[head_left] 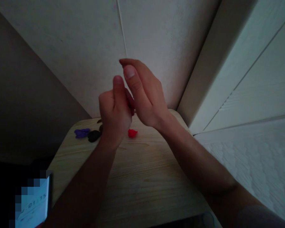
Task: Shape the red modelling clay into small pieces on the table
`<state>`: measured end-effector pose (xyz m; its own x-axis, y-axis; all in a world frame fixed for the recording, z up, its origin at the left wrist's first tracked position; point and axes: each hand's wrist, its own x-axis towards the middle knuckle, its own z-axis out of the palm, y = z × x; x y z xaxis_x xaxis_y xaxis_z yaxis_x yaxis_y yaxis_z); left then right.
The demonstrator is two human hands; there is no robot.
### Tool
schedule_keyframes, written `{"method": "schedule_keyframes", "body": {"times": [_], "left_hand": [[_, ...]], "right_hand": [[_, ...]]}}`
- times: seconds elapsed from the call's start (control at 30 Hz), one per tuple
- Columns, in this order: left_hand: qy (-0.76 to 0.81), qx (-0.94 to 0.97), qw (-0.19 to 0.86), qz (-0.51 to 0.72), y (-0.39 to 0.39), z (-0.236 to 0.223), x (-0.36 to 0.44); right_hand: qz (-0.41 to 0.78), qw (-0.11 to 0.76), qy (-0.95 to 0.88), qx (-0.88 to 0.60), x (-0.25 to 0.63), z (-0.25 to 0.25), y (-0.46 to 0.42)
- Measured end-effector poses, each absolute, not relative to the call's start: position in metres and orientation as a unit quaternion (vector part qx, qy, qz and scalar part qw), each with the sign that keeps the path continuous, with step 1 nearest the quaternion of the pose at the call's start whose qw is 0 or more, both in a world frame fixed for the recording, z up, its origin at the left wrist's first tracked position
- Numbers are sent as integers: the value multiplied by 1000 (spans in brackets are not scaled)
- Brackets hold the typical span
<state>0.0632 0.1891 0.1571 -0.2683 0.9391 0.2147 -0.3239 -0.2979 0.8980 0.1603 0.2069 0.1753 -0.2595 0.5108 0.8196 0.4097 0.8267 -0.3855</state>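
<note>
My left hand (116, 107) is raised above the wooden tabletop, its fingers curled in and its thumb upright. Close against it on the right is my right hand (148, 91), slightly cupped, with fingers stretched out together and the thumb laid alongside. The palms face each other. A small reddish patch shows low between the hands; I cannot tell whether it is a fingertip or a held piece. Below them on the table lies a red lump (132, 133) that looks like modelling clay. Left of my left wrist are a black lump (94, 136) and a purple lump (82, 133).
Dark brownish bits (101, 128) lie partly hidden behind my left wrist. The small wooden table (137, 171) stands against a pale wall (90, 47). A lit phone screen (35, 202) is at the lower left. White quilted bedding (256, 158) lies to the right.
</note>
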Motion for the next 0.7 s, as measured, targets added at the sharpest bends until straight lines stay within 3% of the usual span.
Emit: {"method": "schedule_keyframes", "body": {"times": [0.07,0.13,0.53,0.7], "left_hand": [[380,472,353,713,192,150,65],[359,504,319,718,196,145,65],[299,488,355,739,190,150,65],[294,476,414,718,182,153,77]], "right_hand": [[75,542,-785,-292,161,174,210],[84,536,-784,-301,160,172,210],[85,503,-812,-284,158,175,200],[54,536,-781,-316,159,175,198]]}}
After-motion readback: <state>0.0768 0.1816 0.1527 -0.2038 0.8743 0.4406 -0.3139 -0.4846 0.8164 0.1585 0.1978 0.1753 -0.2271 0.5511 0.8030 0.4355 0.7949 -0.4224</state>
